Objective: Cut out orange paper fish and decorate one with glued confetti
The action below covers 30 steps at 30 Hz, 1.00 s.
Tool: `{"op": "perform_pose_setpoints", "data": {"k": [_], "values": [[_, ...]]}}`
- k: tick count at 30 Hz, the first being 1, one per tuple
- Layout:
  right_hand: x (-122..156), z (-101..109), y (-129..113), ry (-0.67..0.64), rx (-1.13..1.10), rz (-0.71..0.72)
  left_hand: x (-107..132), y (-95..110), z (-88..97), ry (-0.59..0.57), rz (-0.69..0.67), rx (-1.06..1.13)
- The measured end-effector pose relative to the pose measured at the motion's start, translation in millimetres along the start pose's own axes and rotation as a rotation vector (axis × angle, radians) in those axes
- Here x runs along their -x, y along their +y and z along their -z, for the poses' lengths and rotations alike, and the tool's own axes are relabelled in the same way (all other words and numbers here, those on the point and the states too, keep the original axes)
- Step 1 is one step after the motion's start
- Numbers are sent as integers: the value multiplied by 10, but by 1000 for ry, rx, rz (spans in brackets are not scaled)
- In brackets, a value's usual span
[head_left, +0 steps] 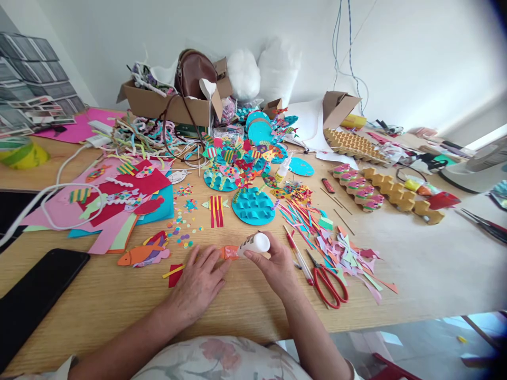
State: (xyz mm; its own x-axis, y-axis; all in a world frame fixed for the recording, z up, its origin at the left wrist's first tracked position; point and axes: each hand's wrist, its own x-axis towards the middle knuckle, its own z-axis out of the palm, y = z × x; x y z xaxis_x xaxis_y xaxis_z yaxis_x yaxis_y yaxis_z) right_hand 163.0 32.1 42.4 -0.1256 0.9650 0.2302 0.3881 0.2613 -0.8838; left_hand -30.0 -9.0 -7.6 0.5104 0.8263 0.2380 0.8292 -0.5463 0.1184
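Observation:
My right hand (277, 264) is closed around a white glue bottle (253, 244), tilted so its base points up to the right. The bottle's tip is hidden over an orange paper fish (228, 252) with a shiny wet patch on it. My left hand (200, 279) lies flat on the table, fingers stretched, fingertips at the fish's left end. Beside that hand rests a red paper piece (176, 274) with a yellow strip across it. Further left is a stack of cut paper fish (144, 250), an orange one on top. A striped fish (216, 210) lies ahead.
Red-handled scissors (330, 285) and a pen (299, 256) lie right of my hand, near paper scraps (352, 253). Blue egg-carton pieces (253, 206) stand ahead. Coloured sheets (111, 206) spread at left, with a black phone (41, 301) nearer me. A cardboard box (150, 103) stands behind.

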Motion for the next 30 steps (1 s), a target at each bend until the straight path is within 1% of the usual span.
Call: {"op": "perform_pose_setpoints", "data": {"k": [8,12,16,20,24,30], "values": [[-62,-106,-7,-7,-92,-22,-10,1,19,-30,-1,-7],[-55,-100,-55,15,-109,-33,-21,11,53,-54,1,-3],[-49,-125,-79,-6,-101,-40,-29,16,74,-45,6,10],[-64,-170,-29,-16,-112,-55,-24,16,77,-27,6,21],[-77,-119,-3,-12,-109,-43,-23,17,86,-26,2,25],[-40,-74,-47,-19,-86,-33,-20,15,86,-9,-11,34]]}}
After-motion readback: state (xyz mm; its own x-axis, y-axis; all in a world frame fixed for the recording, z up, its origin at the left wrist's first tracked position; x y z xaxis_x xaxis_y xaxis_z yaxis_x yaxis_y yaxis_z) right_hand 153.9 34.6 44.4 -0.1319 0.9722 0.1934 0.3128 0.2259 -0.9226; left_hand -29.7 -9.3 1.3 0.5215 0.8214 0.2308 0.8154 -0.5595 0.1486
